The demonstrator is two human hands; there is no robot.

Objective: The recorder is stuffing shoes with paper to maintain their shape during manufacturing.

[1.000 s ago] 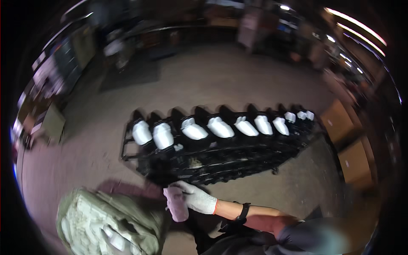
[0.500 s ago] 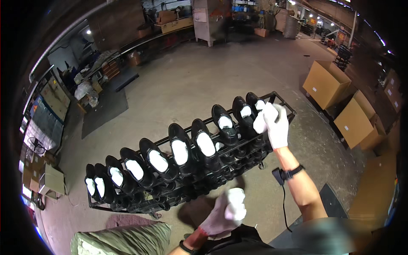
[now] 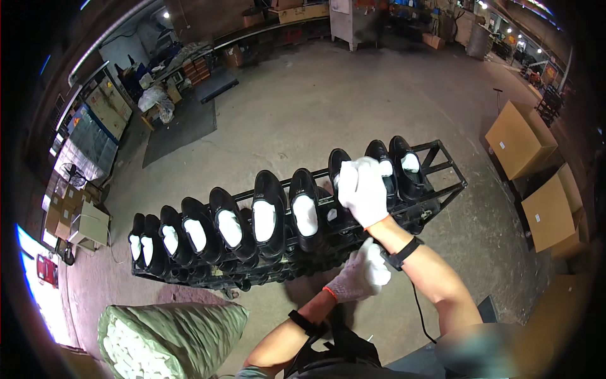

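At nine o'clock, near the edge of our view, we see a stack of brown cartons. At seven o'clock lies a green sack, its mouth facing us and full of white pieces. From half past eight across to two o'clock runs our row of black shoes, toes roughly toward twelve, on a black metal rack; white stuffing shows in most of their openings. At five o'clock we have our left hand, gloved, its fingers curled round a white wad. Just above, at three o'clock of centre, our gloved right hand covers the third shoe from the right, fingers bent; we cannot tell whether it grips anything. Toward three o'clock, farther out, we see two open cardboard boxes.
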